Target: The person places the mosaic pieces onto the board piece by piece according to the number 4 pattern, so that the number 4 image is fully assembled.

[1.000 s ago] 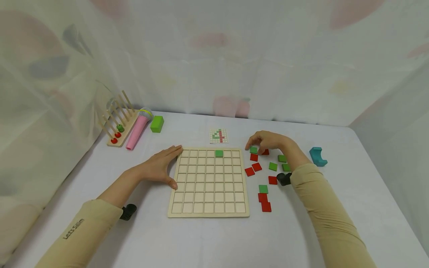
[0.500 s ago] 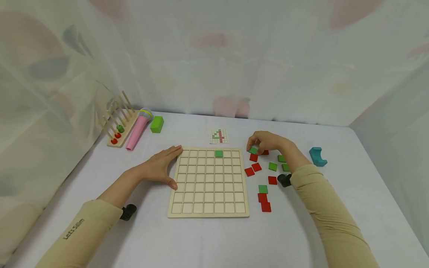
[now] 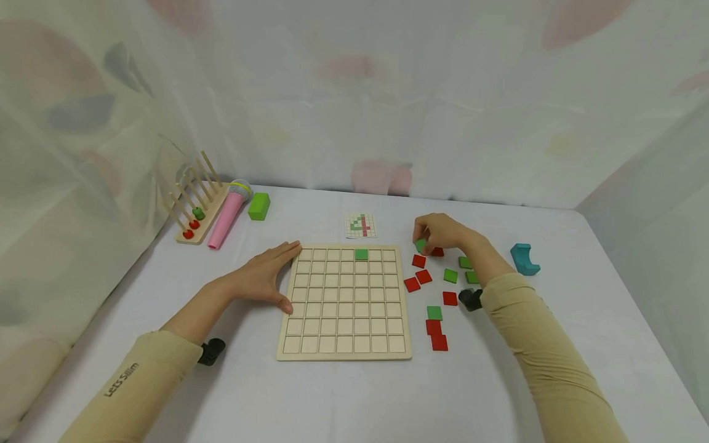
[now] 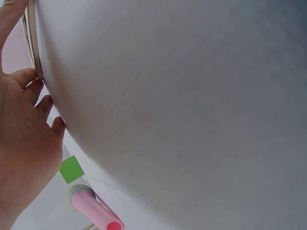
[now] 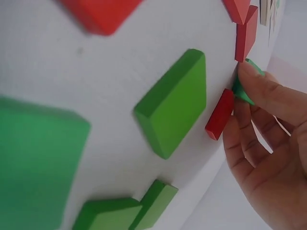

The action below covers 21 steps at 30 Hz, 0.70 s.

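One green tile (image 3: 362,253) only is seated in the wooden grid board (image 3: 345,301), in the top row, so the work is judged to be at its very beginning; all other cells are bare. A second green tile (image 3: 420,245) is pinched between the fingertips of the right hand (image 3: 440,232), just beside the right edge of the board, above the loose red tiles (image 3: 419,272) and green tiles (image 3: 457,269) scattered on the white table (image 3: 354,394). The left hand (image 3: 266,277) is laid flat with straight fingers against the left edge of the board. The small pattern card (image 3: 361,225) lies beyond the board, and most of its picture is judged not yet built.
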Each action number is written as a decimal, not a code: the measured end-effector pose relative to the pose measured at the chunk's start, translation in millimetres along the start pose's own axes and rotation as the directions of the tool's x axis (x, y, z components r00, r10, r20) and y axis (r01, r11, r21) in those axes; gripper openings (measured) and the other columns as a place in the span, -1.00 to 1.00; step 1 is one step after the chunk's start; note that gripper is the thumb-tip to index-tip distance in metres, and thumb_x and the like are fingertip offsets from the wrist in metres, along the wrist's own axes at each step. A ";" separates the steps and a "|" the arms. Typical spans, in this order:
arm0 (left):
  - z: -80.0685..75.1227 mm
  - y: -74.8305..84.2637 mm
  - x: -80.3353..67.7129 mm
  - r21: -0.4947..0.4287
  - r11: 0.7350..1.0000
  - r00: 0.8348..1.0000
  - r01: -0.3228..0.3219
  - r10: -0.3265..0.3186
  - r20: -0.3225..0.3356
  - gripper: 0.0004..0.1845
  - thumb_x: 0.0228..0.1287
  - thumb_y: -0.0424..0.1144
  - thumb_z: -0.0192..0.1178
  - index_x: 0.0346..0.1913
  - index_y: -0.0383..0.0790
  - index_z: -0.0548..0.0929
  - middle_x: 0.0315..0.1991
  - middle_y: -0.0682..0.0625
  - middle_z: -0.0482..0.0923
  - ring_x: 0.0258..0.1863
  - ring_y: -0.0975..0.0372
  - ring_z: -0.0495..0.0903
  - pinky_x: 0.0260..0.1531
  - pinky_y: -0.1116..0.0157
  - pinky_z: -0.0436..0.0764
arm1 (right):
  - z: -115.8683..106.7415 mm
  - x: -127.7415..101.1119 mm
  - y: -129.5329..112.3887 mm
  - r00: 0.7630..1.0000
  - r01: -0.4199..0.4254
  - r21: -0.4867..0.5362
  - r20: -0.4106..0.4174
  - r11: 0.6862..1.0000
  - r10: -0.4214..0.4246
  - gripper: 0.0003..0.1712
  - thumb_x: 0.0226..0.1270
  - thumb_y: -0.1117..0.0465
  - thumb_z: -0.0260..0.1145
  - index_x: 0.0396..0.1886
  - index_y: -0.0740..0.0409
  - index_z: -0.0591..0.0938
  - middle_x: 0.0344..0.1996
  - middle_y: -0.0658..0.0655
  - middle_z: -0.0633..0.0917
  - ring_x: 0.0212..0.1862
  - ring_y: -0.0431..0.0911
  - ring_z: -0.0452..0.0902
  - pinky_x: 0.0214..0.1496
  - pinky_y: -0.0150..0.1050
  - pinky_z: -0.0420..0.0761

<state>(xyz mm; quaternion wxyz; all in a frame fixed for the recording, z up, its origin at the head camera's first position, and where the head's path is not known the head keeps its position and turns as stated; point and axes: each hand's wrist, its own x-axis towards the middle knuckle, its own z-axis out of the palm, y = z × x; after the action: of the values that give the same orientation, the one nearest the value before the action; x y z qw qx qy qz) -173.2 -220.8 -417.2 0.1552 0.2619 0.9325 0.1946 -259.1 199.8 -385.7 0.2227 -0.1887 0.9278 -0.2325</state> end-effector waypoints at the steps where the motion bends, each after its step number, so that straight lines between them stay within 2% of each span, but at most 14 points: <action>1: 0.0 -0.1 0.1 -0.001 1.000 1.000 0.000 0.000 0.000 0.49 -0.45 0.37 0.55 0.56 -0.28 0.04 0.61 -0.18 -0.05 0.60 -0.17 -0.07 0.50 -0.26 0.06 | 0.1 0.4 0.6 1.000 0.000 0.003 -0.015 1.000 0.000 -0.79 0.11 0.37 0.47 -0.28 0.14 0.62 -0.10 0.17 0.69 0.01 0.04 0.58 0.17 -0.03 0.61; 6: 0.2 -0.3 0.0 0.002 1.000 1.000 0.002 -0.002 0.001 0.49 -0.44 0.38 0.54 0.56 -0.26 0.04 0.61 -0.17 -0.06 0.60 -0.17 -0.08 0.50 -0.27 0.05 | -0.4 0.8 3.2 0.997 0.010 -0.001 -0.082 1.000 -0.010 -0.82 0.11 0.33 0.48 -0.32 0.13 0.64 -0.25 0.14 0.70 -0.14 -0.03 0.54 0.02 -0.12 0.58; 11: -0.6 -0.2 -0.3 0.004 1.000 1.000 0.000 0.000 -0.001 0.48 -0.44 0.37 0.54 0.56 -0.27 0.04 0.61 -0.19 -0.05 0.59 -0.18 -0.08 0.49 -0.27 0.05 | -2.0 0.1 1.9 0.994 0.027 0.035 -0.106 0.999 -0.024 -0.86 0.12 0.34 0.46 -0.32 0.13 0.67 -0.34 0.10 0.70 -0.23 -0.07 0.53 -0.13 -0.24 0.53; 21: 1.4 -1.3 0.9 0.006 1.000 1.000 -0.004 0.004 -0.004 0.49 -0.45 0.40 0.53 0.56 -0.27 0.04 0.61 -0.18 -0.05 0.59 -0.18 -0.07 0.49 -0.26 0.06 | 4.5 4.8 -12.3 0.987 0.057 0.161 -0.159 0.985 -0.031 -0.83 0.16 0.30 0.47 -0.23 0.12 0.70 -0.31 0.09 0.73 -0.19 -0.08 0.56 -0.11 -0.28 0.50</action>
<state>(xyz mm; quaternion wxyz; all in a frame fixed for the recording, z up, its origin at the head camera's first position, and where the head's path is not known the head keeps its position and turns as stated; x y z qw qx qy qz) -174.0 -220.9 -419.2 0.1521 0.2637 0.9328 0.1929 -257.8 186.0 -384.5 0.1591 -0.1714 0.9154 -0.3276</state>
